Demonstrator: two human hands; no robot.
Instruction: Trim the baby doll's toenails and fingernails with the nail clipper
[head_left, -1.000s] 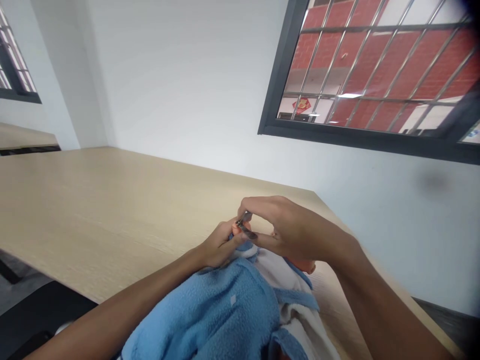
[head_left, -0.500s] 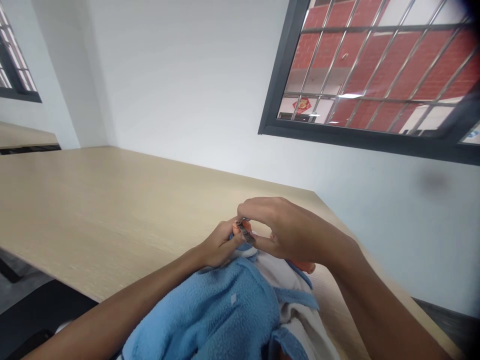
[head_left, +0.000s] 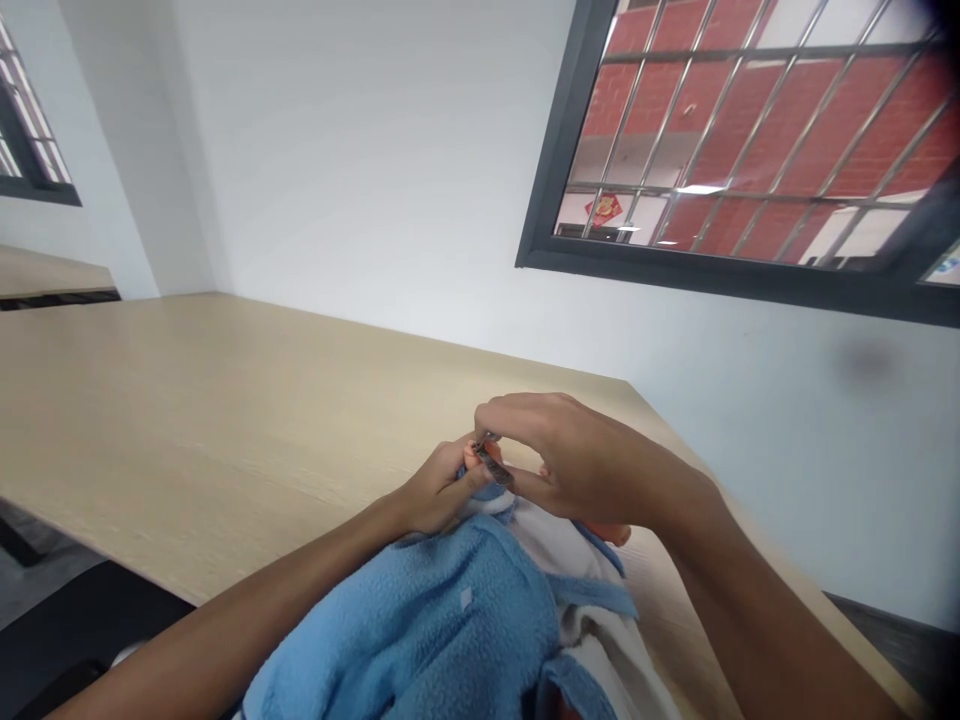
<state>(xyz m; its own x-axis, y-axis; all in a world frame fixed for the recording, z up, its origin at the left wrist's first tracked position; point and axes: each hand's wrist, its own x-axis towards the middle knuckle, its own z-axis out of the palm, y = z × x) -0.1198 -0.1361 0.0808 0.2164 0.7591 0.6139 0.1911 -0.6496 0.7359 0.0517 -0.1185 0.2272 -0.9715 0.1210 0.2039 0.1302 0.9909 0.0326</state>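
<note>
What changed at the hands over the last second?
The right hand closed in slightly, bringing the metal clippers down against the small orange piece in the left hand. Nothing was taken or let go. The blue fleece cloth stayed as it was.

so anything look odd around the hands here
The orange tip pinched by the left hand looks odd: a small metal clipper in the right hand is pressed against it, and another orange piece pokes out beyond the blue fleece garment.
</note>
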